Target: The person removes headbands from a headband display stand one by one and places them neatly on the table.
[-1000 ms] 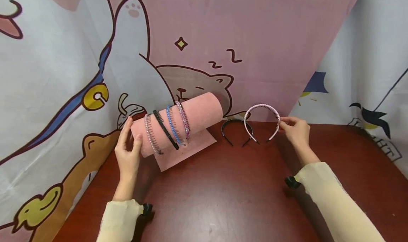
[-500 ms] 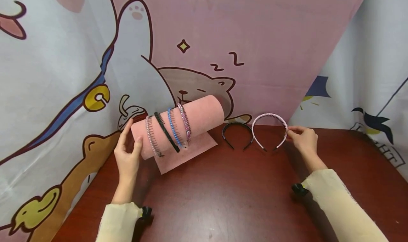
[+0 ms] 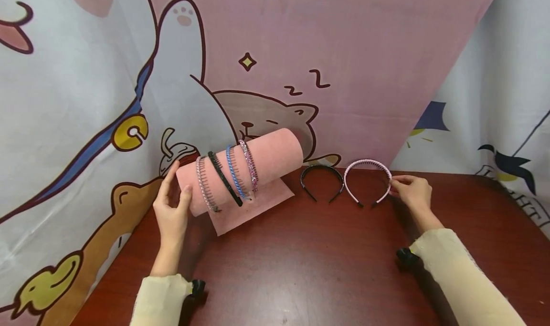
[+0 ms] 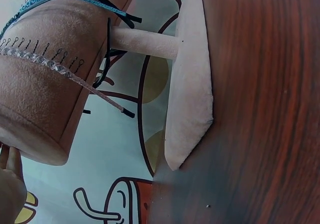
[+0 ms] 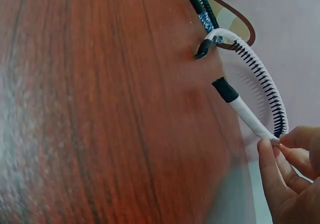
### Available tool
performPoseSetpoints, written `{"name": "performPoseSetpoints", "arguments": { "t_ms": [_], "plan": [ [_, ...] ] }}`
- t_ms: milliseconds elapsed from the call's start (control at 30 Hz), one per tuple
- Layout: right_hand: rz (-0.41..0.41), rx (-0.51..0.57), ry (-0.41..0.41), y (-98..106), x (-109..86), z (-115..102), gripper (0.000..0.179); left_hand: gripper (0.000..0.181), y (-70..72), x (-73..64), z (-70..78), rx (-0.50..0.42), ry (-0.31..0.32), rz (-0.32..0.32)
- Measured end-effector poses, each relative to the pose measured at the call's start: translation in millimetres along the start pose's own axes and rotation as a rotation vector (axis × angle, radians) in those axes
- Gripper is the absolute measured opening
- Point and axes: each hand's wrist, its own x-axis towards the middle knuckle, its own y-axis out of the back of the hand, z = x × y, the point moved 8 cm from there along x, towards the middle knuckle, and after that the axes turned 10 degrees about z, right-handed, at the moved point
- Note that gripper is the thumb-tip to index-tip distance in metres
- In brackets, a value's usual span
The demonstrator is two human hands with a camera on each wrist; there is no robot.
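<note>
Hands well apart, both occupied. Left hand (image 3: 172,211) holds the left end of the pink roll (image 3: 275,149), thumb on the near side, fingers on the far side; likely bracing it so the stand doesn't shift. Right hand (image 3: 414,192) pinches the pale pink headband (image 3: 367,162) by its right arm, fingertips only, which leaves the arch and the left arm uncovered. Its arch is on the far side, black tips on the near side, at the far right of the bench (image 3: 301,259). Can't tell whether the tips touch the wood.

Just left of it, a black headband (image 3: 322,166) sits the same way round, nobody holding it. Can't tell whether the two touch.

Roll runs from near left to far right. Left wrist view shows a short post (image 4: 145,43) joining it to a flat base (image 3: 275,199) on the bench, so it's held up with room underneath for band ends. Four bands straddle it, left to right: silvery pink band (image 3: 204,183), dark band (image 3: 225,178), blue band (image 3: 235,173), glittery band (image 3: 248,163). Spaced along the left and middle, probably so each shows; right part of the roll is bare. Printed cloth (image 3: 365,78) hangs behind.
</note>
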Motion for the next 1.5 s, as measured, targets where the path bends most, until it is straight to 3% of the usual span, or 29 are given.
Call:
{"name": "performPoseSetpoints", "arguments": {
  "t_ms": [167,500,1067,1333,1500],
  "plan": [
    [-0.018,0.024,-0.051,-3,3.5,12,0.042,0.053,1.2,-0.6,-2.3,0.007,0.004,0.001],
    [-0.067,0.072,-0.069,-13,9.4,19,0.043,0.052,0.8,0.1,-1.9,0.027,-0.006,0.008],
    [-0.052,-0.058,-0.047,-15,16.6,20,0.041,0.053,0.5,-0.6,-0.6,0.04,-0.001,0.003],
    [-0.064,-0.006,-0.067,-16,15.7,20,0.041,0.051,1.0,0.4,-3.1,0.05,-0.021,0.01],
    [-0.069,0.017,-0.091,-16,15.3,21,0.041,0.052,1.7,-0.1,-3.1,0.046,-0.002,0.004]
  ]
}}
